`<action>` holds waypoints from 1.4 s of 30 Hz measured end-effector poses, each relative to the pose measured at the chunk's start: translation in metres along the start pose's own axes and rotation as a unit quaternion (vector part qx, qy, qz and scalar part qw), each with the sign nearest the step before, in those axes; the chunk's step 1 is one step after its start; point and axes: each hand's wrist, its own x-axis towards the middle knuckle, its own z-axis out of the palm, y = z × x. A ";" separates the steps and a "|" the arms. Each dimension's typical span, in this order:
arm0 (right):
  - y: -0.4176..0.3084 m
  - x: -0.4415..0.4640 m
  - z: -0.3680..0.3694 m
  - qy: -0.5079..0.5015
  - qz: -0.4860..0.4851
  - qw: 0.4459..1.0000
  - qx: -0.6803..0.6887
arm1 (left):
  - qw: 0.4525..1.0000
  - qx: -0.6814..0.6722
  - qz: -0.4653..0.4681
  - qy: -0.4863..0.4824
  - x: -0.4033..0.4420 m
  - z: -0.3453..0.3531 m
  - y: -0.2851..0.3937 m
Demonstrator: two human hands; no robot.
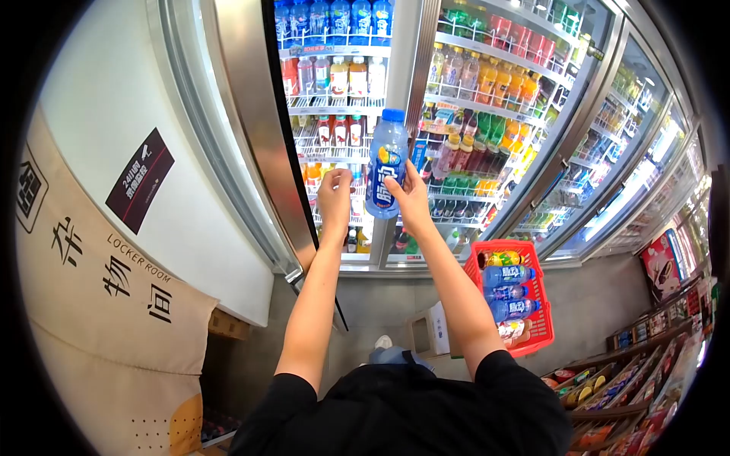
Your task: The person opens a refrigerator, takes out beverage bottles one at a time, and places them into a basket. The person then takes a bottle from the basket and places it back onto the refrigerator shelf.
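My right hand (pixel 411 199) grips a plastic drink bottle (pixel 389 156) with a blue cap and a blue label, its thumb across the front and its fingers on the right side. The bottle is upright, tilted slightly, in front of the open fridge. To its left is my left hand (pixel 334 199), raised with its fingers curled in loosely. No object shows in it, and a small gap separates it from the bottle. Behind both hands, the fridge shelves (pixel 334 108) hold rows of drinks, with blue-capped bottles (pixel 331 21) on the top one.
A red basket (pixel 541 334) with several bottles lying in it stands on the floor to my right. The fridge door (pixel 262 129) swings out on my left, near a fabric curtain (pixel 106 304). More glass-door fridges and a snack rack (pixel 616 414) line the right side.
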 end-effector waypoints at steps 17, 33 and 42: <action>-0.005 -0.006 0.041 -0.033 0.029 0.999 0.010 | 0.983 0.054 -0.035 -0.174 0.025 -0.090 0.061; 0.011 0.201 0.041 -0.074 -0.085 0.993 -0.029 | 0.925 0.129 0.058 -0.352 0.219 0.017 0.103; 0.036 0.287 0.048 -0.078 -0.219 0.969 -0.088 | 0.900 0.181 0.163 -0.362 0.293 0.033 0.099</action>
